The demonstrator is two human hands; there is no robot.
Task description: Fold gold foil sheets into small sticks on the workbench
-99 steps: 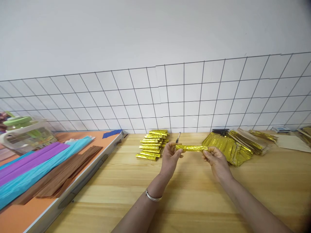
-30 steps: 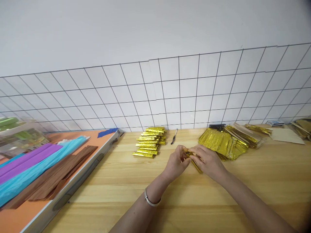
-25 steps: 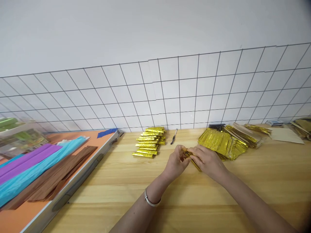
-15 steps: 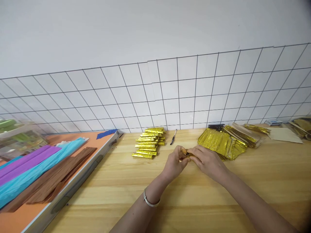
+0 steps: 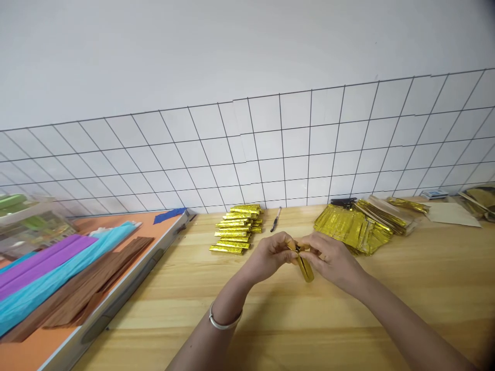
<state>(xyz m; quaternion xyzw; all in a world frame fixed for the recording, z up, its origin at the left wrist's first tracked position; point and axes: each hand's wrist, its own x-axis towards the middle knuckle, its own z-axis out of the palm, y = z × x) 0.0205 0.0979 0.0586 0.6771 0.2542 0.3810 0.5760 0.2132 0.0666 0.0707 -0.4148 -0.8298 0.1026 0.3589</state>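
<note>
A narrow folded strip of gold foil paper (image 5: 305,270) is pinched between my two hands above the wooden table. My left hand (image 5: 274,253) closes thumb and fingers on its left side, and my right hand (image 5: 328,258) grips it from the right. The strip's lower end points down toward me, while its upper part is partly hidden by my fingers. Behind my left hand lies a stack of narrow folded gold strips (image 5: 235,230). A spread pile of flat gold foil pieces (image 5: 348,228) lies just beyond my right hand.
A pen (image 5: 276,219) lies between the gold piles. At left, an orange-topped tray (image 5: 162,233) with a raised edge holds brown (image 5: 93,286), turquoise and purple crepe paper. A black clip (image 5: 343,202) and a paper sheet (image 5: 453,214) lie near the tiled wall.
The gold strip, mostly hidden among my fingers before, now shows with its end hanging toward me. My left hand and wrist have shifted slightly left.
</note>
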